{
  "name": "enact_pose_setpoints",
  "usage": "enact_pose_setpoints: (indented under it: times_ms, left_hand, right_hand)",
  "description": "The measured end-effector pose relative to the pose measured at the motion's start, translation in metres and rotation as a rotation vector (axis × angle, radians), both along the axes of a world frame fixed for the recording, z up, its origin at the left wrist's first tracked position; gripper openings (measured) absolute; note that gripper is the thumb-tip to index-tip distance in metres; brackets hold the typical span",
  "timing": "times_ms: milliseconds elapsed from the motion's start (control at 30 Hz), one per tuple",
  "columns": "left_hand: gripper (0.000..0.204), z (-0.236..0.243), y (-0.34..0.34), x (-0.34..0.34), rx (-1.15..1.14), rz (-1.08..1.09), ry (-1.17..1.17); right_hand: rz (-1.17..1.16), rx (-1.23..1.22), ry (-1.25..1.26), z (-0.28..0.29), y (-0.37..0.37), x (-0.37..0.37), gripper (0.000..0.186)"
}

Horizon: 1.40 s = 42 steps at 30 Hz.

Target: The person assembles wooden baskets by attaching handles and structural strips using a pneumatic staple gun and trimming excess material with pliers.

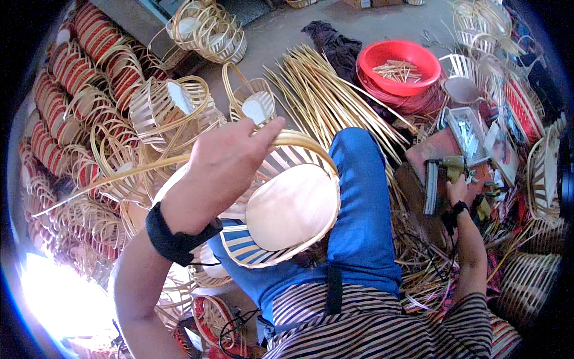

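Observation:
My left hand point(222, 160) is closed over the rim of a round slatted basket point(292, 208) with a pale flat base. The basket rests on my lap, tilted so that its inside faces up. A long thin cane strip point(113, 179) runs out to the left from under the same hand, its free end in the air. At the right, my right hand point(457, 190) is wrapped round the handle of a staple gun point(441, 173). The gun is over a reddish-brown board point(429, 149), apart from the basket. Whether it touches the board I cannot tell.
Stacked red-banded baskets point(66, 102) fill the left side. A handled basket point(254, 102) stands ahead, beside a bundle of cane sticks point(335, 96). Farther right are a red basin point(399, 66) holding short sticks and a tray point(467, 134) of staple strips. More baskets point(532, 287) crowd the right.

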<state>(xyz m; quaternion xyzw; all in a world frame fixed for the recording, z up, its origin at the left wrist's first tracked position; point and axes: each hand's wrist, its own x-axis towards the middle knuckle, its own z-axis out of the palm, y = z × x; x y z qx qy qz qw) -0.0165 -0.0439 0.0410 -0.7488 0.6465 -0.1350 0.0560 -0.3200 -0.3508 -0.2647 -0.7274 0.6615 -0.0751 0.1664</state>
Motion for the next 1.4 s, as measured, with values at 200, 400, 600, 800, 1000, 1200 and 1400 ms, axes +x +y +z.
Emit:
enact_pose_setpoints:
  times_ms: [200,400,600,800,1000,1200,1400]
  left_hand:
    - [0.031,-0.013,-0.011,0.008,-0.010,-0.075,-0.028]
    - [0.029,-0.024,-0.022,0.018,-0.002,-0.063,0.009]
    - [0.027,-0.019,-0.025,0.015,0.009,-0.058,-0.044]
    - [0.016,-0.020,-0.022,0.013,-0.021,-0.075,0.034]
    - [0.020,-0.018,-0.021,0.009,-0.031,-0.090,0.020]
    - [0.022,-0.014,-0.020,0.008,-0.019,-0.091,0.029]
    - [0.023,-0.011,-0.020,0.005,0.006,-0.074,0.037]
  right_hand:
    - [0.308,0.065,-0.756,0.079,0.056,0.039,0.024]
    - [0.529,0.387,-1.105,0.188,0.142,0.049,0.020]
    - [0.952,0.502,-1.286,0.190,0.203,0.088,0.030]
    - [0.662,0.840,-1.544,0.180,0.231,0.119,0.035]
    - [0.617,0.772,-1.594,0.181,0.235,0.124,0.032]
    - [0.636,0.781,-1.552,0.178,0.232,0.124,0.033]
    - [0.644,0.801,-1.572,0.181,0.232,0.123,0.034]
